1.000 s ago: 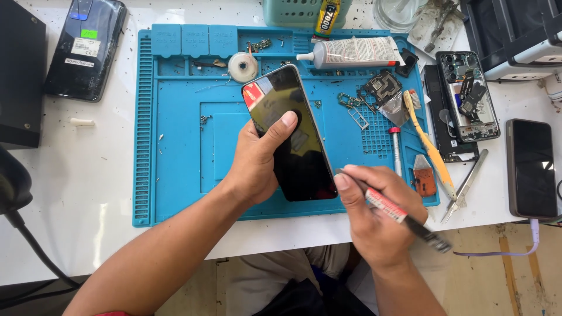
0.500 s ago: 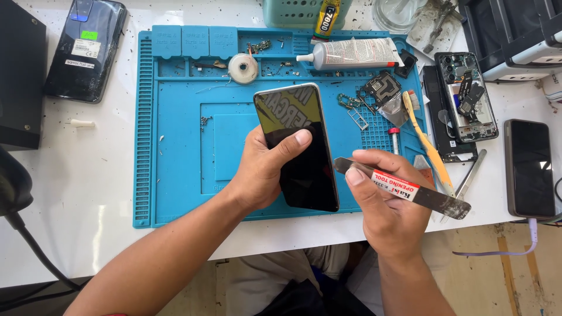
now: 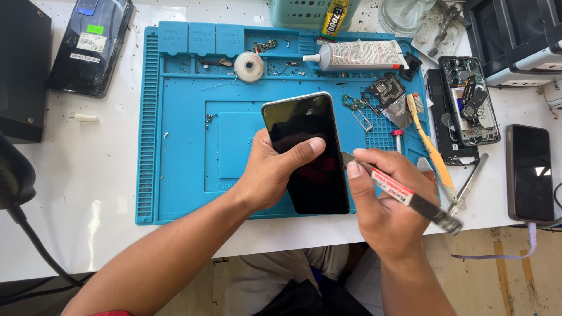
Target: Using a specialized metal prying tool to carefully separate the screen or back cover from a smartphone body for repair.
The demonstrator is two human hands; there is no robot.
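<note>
While left hand (image 3: 272,175) grips phone (image 3: 307,153) | right hand (image 3: 383,199) holds red-white-labelled blade (image 3: 404,193)

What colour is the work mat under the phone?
Blue mat, seen in the head view, under the black phone held by the left hand.

Left hand (image 3: 275,175) clasped, right hand (image 3: 383,205) pinching.

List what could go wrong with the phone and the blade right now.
1. The flat blade in the right hand has its tip at the edge of the phone; a slip might chip the glass or nick the left hand, whose thumb lies across the screen.
2. The phone is held above the blue mat, not resting on it, so it could drop onto loose parts below.
</note>
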